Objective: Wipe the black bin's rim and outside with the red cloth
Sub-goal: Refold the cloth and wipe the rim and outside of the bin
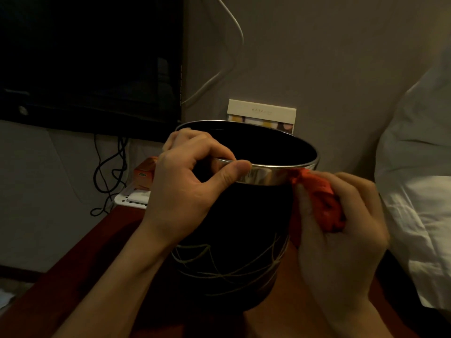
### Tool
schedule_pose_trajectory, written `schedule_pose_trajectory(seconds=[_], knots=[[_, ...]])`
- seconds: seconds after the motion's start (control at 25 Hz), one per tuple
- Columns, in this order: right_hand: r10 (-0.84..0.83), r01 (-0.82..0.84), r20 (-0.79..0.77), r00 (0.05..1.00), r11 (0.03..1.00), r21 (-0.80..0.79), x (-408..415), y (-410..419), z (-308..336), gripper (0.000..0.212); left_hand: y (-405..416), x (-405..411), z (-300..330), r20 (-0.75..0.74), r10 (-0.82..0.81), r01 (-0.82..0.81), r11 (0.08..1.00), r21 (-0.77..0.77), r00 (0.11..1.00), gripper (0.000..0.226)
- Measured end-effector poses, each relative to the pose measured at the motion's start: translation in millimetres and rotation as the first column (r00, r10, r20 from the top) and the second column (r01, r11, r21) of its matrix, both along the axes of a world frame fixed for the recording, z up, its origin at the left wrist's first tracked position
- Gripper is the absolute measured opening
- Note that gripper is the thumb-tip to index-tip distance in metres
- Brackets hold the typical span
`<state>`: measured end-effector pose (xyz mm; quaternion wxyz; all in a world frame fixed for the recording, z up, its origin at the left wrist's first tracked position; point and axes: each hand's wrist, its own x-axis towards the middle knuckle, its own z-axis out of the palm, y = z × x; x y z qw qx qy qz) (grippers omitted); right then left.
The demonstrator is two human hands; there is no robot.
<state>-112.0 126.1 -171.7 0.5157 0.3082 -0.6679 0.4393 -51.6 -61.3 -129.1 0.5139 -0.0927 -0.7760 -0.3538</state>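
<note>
Hands work the black bin (234, 215): left (192, 181) grips its rim, right (341, 220) presses red cloth (322, 201) there

I'm in a dim bedroom — it looks like a hotel room. At three o'clock white bedding (415, 181) lies rumpled just beside my reddish wooden table (80, 269). At ten o'clock a dark flat screen (90, 59) hangs on the plain wall, black cables (109, 172) dangling beneath it — a white cable (234, 28) loops at twelve, above a small printed card (261, 115) leaning on the wall.
</note>
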Motion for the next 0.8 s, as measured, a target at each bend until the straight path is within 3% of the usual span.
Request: schedule_pose_trajectory(seconds=[0.08,0.24,0.32,0.48,0.6,0.8], knots=[[0.025,-0.021,-0.047,0.999,0.998,0.067,7.3,-9.3,-10.6,0.022,0.5,-0.1,0.0,-0.009,0.009,-0.009,1.000,-0.004,1.000,0.022],[0.179,-0.119,-0.140,0.974,0.926,0.357,18.6,-25.3,-32.7,0.017,-2.9,1.1,1.6,0.004,0.005,-0.005,0.999,-0.040,1.000,0.015],[0.194,-0.156,-0.099,0.976,0.940,0.305,19.3,-18.3,-31.1,0.019,-12.6,3.0,2.7,0.033,-0.017,0.018,0.999,-0.038,0.999,0.012],[0.093,-0.094,0.043,0.995,0.995,0.019,6.4,7.5,-9.3,0.019,-23.7,7.1,4.6,0.063,-0.049,0.052,0.997,-0.060,0.997,0.012],[0.078,-0.082,0.060,0.995,0.994,0.070,-1.0,3.4,-23.7,0.029,-4.4,4.3,3.4,0.038,0.029,-0.022,0.984,-0.177,0.999,0.010],[0.143,-0.126,-0.056,0.988,0.964,0.234,1.4,-19.9,-71.2,0.022,-8.7,1.3,1.4,-0.001,0.042,-0.042,0.987,-0.158,0.999,0.012]])
